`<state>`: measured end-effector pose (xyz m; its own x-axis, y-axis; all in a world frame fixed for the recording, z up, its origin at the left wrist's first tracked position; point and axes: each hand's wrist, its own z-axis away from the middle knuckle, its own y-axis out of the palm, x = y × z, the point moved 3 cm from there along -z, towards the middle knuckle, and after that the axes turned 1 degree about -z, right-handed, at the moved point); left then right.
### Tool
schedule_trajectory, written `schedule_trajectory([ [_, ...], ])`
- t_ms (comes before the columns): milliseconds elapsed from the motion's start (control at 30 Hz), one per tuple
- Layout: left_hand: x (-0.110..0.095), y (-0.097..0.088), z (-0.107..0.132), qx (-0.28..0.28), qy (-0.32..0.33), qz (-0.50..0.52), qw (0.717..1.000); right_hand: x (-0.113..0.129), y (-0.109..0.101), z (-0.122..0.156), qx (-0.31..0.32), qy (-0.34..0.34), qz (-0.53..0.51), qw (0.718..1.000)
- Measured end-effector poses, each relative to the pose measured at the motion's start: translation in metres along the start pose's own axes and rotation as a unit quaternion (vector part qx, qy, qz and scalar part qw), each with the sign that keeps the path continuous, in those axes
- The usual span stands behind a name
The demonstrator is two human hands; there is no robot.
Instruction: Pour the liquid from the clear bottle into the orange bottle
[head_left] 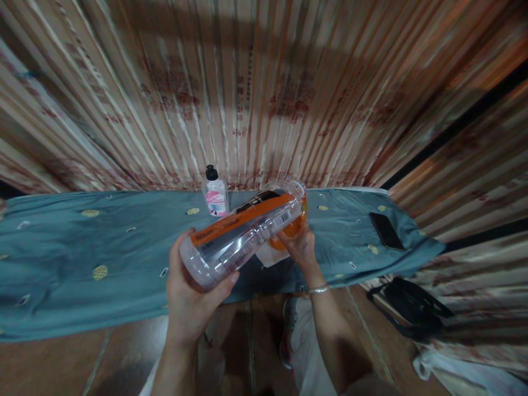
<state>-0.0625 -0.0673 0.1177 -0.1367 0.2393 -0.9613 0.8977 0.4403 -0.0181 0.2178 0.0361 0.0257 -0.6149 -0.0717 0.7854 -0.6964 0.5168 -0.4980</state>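
My left hand [193, 291] is wrapped round the base of a large clear plastic bottle [243, 234] with an orange and black label. The bottle lies tilted across the view, its neck up and to the right. My right hand [301, 247] is closed on an orange see-through container [304, 212], just behind and below the bottle's neck. The bottle hides much of this container. Whether the bottle's mouth touches its rim, I cannot tell. Below them shows a white piece [270, 256] on the cloth. Behind, a clear pump-top bottle [216, 195] with a pink label and black cap stands upright.
A teal patterned cloth [132, 242] covers the long narrow table. On its right end lies a dark phone [386, 231]. Pleated printed curtains [231, 99] hang close behind and to the right. A black bag [406, 305] is low at the right.
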Motion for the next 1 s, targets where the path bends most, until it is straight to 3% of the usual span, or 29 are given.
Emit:
schedule_trajectory([
  [400,0.0065,-0.0064,-0.0037,0.035,0.002,-0.026,0.999,0.0015,-0.0002,0.0,0.0,0.01,0.01,1.0],
  [600,0.0029,0.0005,0.0001,-0.012,-0.005,-0.002,1.0,0.0018,0.0006,0.0004,-0.008,-0.005,0.011,1.0],
  [1000,0.002,-0.0006,-0.0001,0.003,-0.012,0.004,1.0,-0.0017,-0.0006,0.0001,0.008,-0.001,0.008,1.0],
])
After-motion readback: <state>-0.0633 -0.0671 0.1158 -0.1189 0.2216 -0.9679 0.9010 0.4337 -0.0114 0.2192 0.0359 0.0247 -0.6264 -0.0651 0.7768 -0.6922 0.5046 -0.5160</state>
